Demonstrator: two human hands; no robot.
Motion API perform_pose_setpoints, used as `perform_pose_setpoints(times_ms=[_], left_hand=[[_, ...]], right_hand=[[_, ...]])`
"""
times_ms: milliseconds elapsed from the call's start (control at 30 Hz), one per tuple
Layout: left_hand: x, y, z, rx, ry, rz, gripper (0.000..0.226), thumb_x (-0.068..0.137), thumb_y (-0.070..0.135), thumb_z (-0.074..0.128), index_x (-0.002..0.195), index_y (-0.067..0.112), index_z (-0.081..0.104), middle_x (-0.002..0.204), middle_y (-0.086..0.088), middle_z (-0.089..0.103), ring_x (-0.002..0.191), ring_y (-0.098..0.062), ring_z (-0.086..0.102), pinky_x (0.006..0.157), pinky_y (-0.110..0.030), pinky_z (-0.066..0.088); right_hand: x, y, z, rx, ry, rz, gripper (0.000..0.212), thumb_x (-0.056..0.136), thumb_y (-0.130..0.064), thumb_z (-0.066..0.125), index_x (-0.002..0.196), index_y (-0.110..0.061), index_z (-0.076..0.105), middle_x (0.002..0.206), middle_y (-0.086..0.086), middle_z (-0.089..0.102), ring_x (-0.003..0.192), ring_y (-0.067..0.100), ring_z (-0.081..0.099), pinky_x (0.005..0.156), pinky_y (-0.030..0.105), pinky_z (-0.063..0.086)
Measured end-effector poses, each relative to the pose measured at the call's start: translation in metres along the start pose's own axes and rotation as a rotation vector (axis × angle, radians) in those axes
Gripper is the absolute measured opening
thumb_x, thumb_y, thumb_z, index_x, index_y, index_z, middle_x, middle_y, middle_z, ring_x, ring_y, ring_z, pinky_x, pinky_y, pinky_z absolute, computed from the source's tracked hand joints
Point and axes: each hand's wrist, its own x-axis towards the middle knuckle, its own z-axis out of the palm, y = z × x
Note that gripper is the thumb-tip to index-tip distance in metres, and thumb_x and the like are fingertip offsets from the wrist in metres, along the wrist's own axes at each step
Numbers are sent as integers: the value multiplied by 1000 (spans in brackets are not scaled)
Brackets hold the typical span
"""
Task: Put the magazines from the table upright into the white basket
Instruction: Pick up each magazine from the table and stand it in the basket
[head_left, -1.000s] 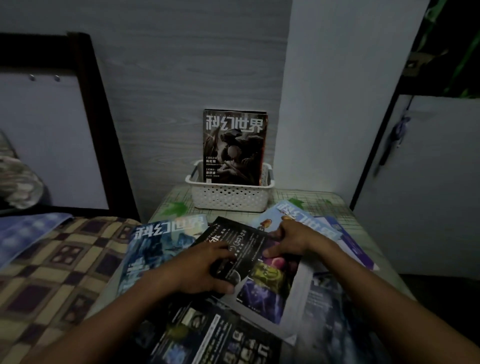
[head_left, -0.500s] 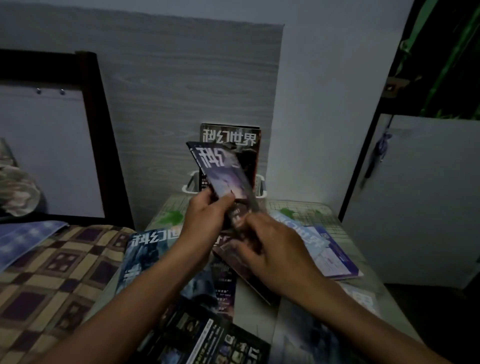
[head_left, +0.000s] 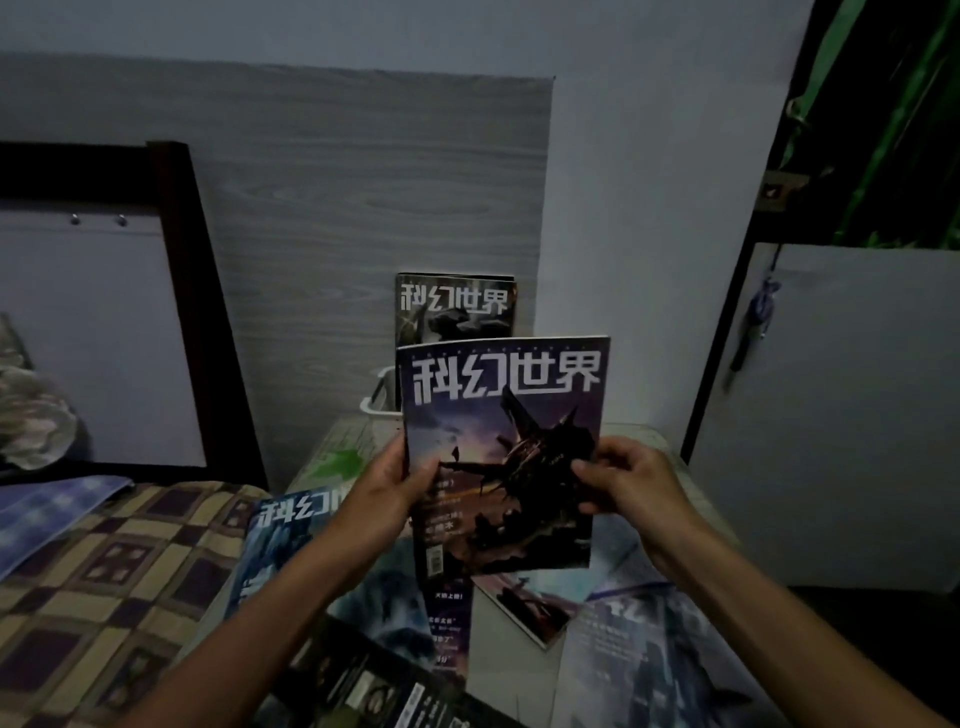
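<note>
I hold a purple-covered magazine (head_left: 503, 447) upright in the air above the table, cover facing me. My left hand (head_left: 387, 491) grips its left edge and my right hand (head_left: 626, 475) pinches its right edge. Behind it, the white basket (head_left: 378, 402) is mostly hidden; only its left rim shows. A dark magazine (head_left: 454, 306) stands upright in the basket against the wall. More magazines lie flat on the table: a blue one (head_left: 291, 525) at the left, a dark one (head_left: 363, 680) at the front, a pale one (head_left: 639, 644) at the right.
The small table (head_left: 340, 441) stands in a corner between a grey wood-grain panel and a white wall. A bed with a checked cover (head_left: 104, 571) and dark headboard (head_left: 202, 312) borders it on the left. A white cabinet door (head_left: 841, 415) is at the right.
Both hands lifted the magazine off the table pile, turned it from tilted to upright with its cover facing me, and now hold it by both edges in front of the basket.
</note>
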Motion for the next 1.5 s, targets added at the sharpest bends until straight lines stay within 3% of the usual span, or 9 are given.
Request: perform_pose_setpoints(times_ms=[100, 233, 433, 600, 800, 1033, 1267, 1400, 1500], left_hand=[[-2, -20, -5, 251, 15, 6, 34, 100, 19, 50, 110, 50, 61, 115, 14, 70, 111, -9, 64, 93, -35, 51], [12, -20, -14, 335, 164, 95, 36, 91, 11, 63, 95, 46, 69, 95, 11, 73, 85, -8, 70, 66, -22, 55], [77, 26, -40, 323, 400, 232, 27, 83, -1, 69, 99, 22, 69, 93, -6, 72, 90, -24, 69, 86, -48, 57], [146, 53, -66, 303, 441, 314, 24, 89, -6, 58, 101, 12, 67, 95, -12, 73, 90, -22, 71, 79, -36, 59], [208, 16, -84, 306, 510, 223, 32, 86, -6, 62, 80, 26, 63, 81, 2, 70, 75, -13, 66, 70, -28, 56], [226, -51, -92, 544, 584, 134, 20, 84, 5, 69, 90, 25, 70, 83, 10, 67, 76, -5, 62, 72, -28, 52], [237, -68, -94, 685, 574, 58, 18, 84, 7, 70, 102, 12, 72, 100, -4, 74, 75, -5, 60, 62, -14, 40], [243, -71, -97, 696, 545, 29, 17, 86, 8, 68, 102, 15, 70, 105, -6, 73, 68, 4, 52, 57, -10, 35], [247, -70, -98, 736, 529, 3, 13, 86, 11, 68, 98, 14, 71, 104, -8, 74, 77, -7, 59, 68, -21, 47]], right_hand=[[2, 10, 2, -34, 47, -53, 12, 91, 1, 61, 82, -7, 63, 78, 9, 60, 58, 14, 61, 51, 22, 55], [16, 6, 11, -73, 93, -111, 20, 93, 1, 57, 76, -10, 62, 65, 11, 59, 50, 15, 58, 50, 27, 54], [65, -39, 36, 19, 163, -284, 6, 92, -2, 60, 90, -8, 60, 74, 11, 63, 54, 16, 63, 52, 27, 58], [131, -69, 66, 58, 226, -337, 16, 91, -6, 62, 80, -18, 63, 69, 7, 68, 60, 17, 67, 51, 25, 54], [205, -45, 94, -42, 312, -247, 9, 86, -11, 67, 80, -16, 71, 63, 3, 73, 67, 22, 74, 72, 44, 62], [235, 4, 105, -211, 347, -177, 5, 83, -17, 72, 80, -19, 75, 43, -22, 62, 43, -8, 60, 48, 16, 46], [247, 19, 107, -246, 351, -157, 10, 82, -15, 73, 88, -20, 79, 56, -17, 67, 47, -2, 65, 56, 19, 55], [254, 23, 107, -347, 402, -171, 9, 82, -19, 73, 75, -22, 77, 38, -25, 53, 37, -11, 54, 37, 9, 35], [259, 23, 107, -495, 435, -187, 19, 82, -25, 73, 64, -20, 73, 39, -24, 50, 42, -8, 49, 43, 15, 31]])
